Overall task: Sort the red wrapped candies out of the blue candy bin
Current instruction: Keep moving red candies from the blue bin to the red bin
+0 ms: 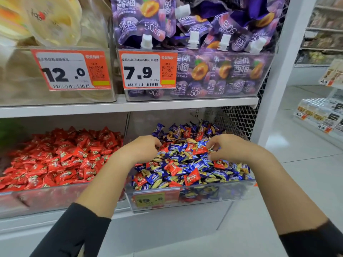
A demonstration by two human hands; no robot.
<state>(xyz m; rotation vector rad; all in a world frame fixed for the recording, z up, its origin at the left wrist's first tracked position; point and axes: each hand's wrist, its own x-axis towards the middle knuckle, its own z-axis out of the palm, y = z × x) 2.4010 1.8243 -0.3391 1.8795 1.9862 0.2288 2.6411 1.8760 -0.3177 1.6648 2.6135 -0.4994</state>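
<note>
Both hands are in the blue candy bin (pixel 191 196): my left hand (pixel 143 148) curls shut, contents unclear; my right hand (pixel 225 147) pinches a red candy (pixel 201 150) for lifting out.

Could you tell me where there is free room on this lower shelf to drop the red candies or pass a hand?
The red candy bin has open air above its pile, under the shelf board. The blue candy bin is crowded: left hand and right hand sit over its heap. Neither bin shows bare floor.

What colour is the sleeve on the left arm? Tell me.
Black, seen in the head view: the left sleeve is plain black with no pattern.
</note>
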